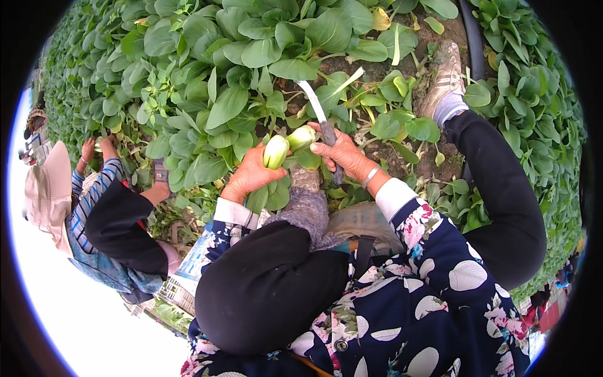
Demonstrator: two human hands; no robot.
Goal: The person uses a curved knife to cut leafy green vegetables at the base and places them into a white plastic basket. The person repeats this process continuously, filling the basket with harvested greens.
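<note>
My left hand (252,173) is closed around a head of bok choy (276,151), its pale base turned up and its leaves hanging below the palm. A second bok choy (301,138) lies against the first, between my hands; I cannot tell which hand bears it. In my right hand (347,154) is a harvesting knife, gripped by its dark, dirt-caked handle (328,134). Its narrow, slightly curved blade (313,100) points away from me, over the leaves of the growing bok choy (325,30).
My muddy shoe (443,77) rests on soil to the right, beside a dark hose (472,37). Dense plants (532,94) stand beyond the hose. On the left, a crouching person in a pale hat (49,188) has both hands among the plants. A plastic crate (176,294) stands behind.
</note>
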